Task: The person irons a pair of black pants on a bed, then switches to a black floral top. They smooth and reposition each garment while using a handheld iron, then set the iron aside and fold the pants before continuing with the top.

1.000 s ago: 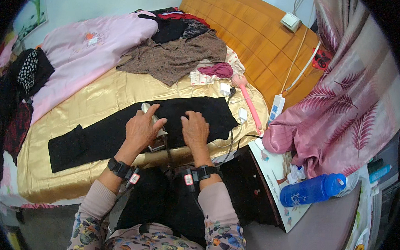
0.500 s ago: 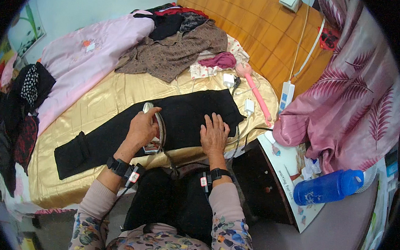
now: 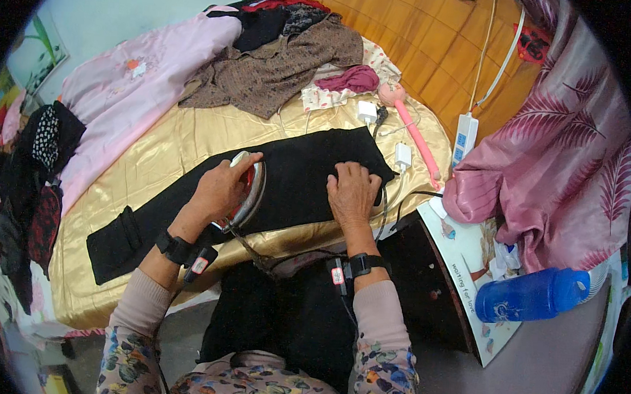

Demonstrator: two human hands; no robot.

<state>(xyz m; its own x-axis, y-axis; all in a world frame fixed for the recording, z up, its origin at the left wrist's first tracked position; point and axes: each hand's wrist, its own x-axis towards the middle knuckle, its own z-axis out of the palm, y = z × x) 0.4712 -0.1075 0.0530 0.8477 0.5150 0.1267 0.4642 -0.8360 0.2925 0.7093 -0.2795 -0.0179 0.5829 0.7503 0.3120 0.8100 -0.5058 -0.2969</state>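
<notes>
A pair of black folded trousers, or a similar long garment, lies lengthwise across the gold satin sheet. My left hand is closed round the handle of a clothes iron, its index finger stretched along the top. The iron sits on the near middle part of the black cloth, and its red and silver body shows beside my fingers. My right hand presses on the cloth nearer its right end, palm down, fingers somewhat bent and apart. A dark cord runs from the iron along the bed's near edge.
A pink cloth, a brown patterned garment and dark clothes lie behind and left. White chargers and a pink stick-like massager lie right. A blue bottle rests on the side table beside a pink curtain.
My left hand has turned the iron, so more of its side shows. My right hand's fingers have drawn in from being stretched out on the cloth. The whole view has shifted slightly.
</notes>
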